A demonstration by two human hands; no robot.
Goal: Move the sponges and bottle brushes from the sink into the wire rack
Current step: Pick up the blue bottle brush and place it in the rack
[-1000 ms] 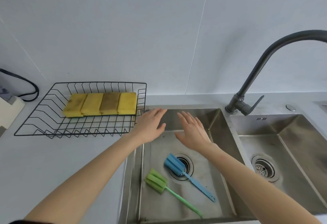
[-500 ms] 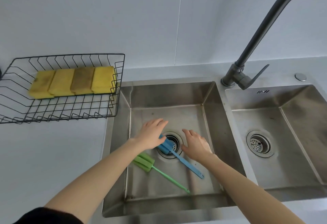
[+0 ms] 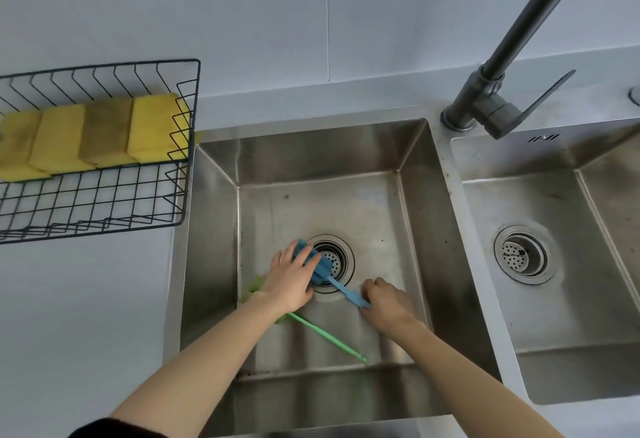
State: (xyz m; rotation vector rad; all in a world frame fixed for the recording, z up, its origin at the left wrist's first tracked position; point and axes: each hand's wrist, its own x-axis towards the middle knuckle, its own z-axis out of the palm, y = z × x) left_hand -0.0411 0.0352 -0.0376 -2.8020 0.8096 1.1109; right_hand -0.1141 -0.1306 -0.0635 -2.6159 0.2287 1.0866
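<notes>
A blue bottle brush [image 3: 341,290] lies across the drain of the left sink basin [image 3: 419,230]. My left hand [image 3: 289,278] grips its blue sponge head, and my right hand [image 3: 389,302] closes on the end of its handle. A green bottle brush [image 3: 325,337] lies on the basin floor; its head is mostly hidden under my left wrist. Several yellow sponges [image 3: 93,134] stand in a row at the back of the black wire rack [image 3: 104,209] on the counter to the left.
A dark grey faucet [image 3: 495,91] rises behind the divider between the two basins. The right basin [image 3: 588,316] holds only its drain strainer. Grey counter lies in front of the rack, and a tiled wall stands behind.
Both hands went down from above the sink rim to the basin floor and closed on the blue brush, left on the head, right on the handle. The camera leaned in closer.
</notes>
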